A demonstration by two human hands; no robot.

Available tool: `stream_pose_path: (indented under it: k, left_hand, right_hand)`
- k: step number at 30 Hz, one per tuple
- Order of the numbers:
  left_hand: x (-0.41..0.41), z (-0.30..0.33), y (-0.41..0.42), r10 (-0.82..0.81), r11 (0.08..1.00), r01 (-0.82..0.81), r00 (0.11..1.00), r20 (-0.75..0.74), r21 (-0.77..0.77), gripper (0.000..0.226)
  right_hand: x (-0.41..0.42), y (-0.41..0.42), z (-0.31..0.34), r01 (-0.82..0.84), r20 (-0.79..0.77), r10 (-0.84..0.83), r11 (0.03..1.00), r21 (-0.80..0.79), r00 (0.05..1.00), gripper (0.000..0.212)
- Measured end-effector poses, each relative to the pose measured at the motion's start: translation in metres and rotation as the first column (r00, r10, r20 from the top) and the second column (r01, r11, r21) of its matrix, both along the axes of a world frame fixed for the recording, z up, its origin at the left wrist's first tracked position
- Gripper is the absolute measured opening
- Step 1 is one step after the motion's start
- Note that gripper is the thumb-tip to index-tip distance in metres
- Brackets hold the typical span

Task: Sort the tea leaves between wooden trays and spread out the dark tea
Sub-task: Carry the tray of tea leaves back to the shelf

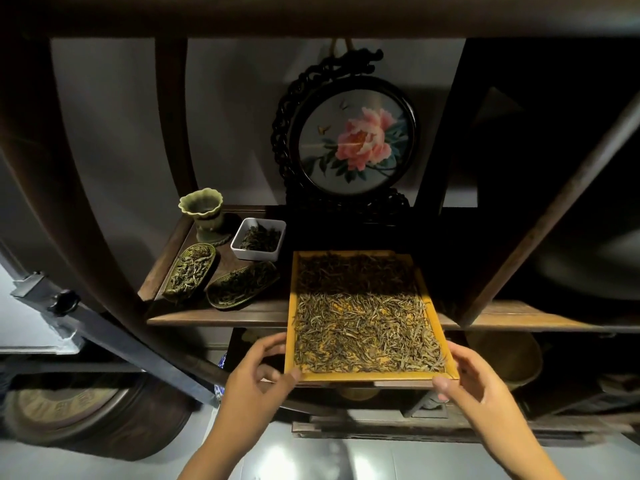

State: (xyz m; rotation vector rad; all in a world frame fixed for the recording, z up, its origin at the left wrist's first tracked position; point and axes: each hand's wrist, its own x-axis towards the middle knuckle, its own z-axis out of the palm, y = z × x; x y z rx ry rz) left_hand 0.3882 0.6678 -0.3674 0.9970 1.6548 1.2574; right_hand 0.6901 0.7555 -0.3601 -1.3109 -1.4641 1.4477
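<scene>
Left hand [258,370] and right hand [476,382] are gripping the tray's [360,376] near corners, fingers curled around its rim — keeping it level so the tea leaves [367,336] are staying put. At eleven o'clock, leaf-filled dishes [190,271] are sitting on the shelf [214,318] — apparently awaiting sorting.

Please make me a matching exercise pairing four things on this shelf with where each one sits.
Things:
1. wooden tray
2. white dish
3. green cup
4. flower panel

Places:
A. back left corner of the shelf
B. upright at the back, behind the tray
C. overhanging the shelf's front edge, between left hand and right hand
D. just right of the cup, holding dark leaves

Pairs: 1-C, 2-D, 3-A, 4-B
</scene>
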Motion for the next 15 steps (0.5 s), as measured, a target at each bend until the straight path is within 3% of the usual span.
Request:
stream_pose_path:
  k: [2, 4, 15]
  left_hand:
    - [0.0, -0.001, -0.009, -0.057, 0.998, 0.055, 0.989, -0.135, -0.021, 0.064]
    - [0.001, -0.001, -0.013, -0.075, 0.997, 0.07, 0.97, -0.233, -0.026, 0.072]
    - [-0.002, 0.004, 0.015, 0.041, 0.999, -0.037, 0.912, -0.407, 0.019, 0.035]
  right_hand:
    - [0.001, -0.007, -0.002, -0.015, 0.105, 0.01, 0.999, 0.041, 0.994, 0.064]
    - [-0.002, -0.008, -0.001, 0.004, 0.179, -0.022, 0.995, 0.1, 0.984, 0.065]
    - [-0.019, 0.012, -0.002, 0.008, 0.413, -0.169, 0.931, 0.365, 0.895, 0.049]
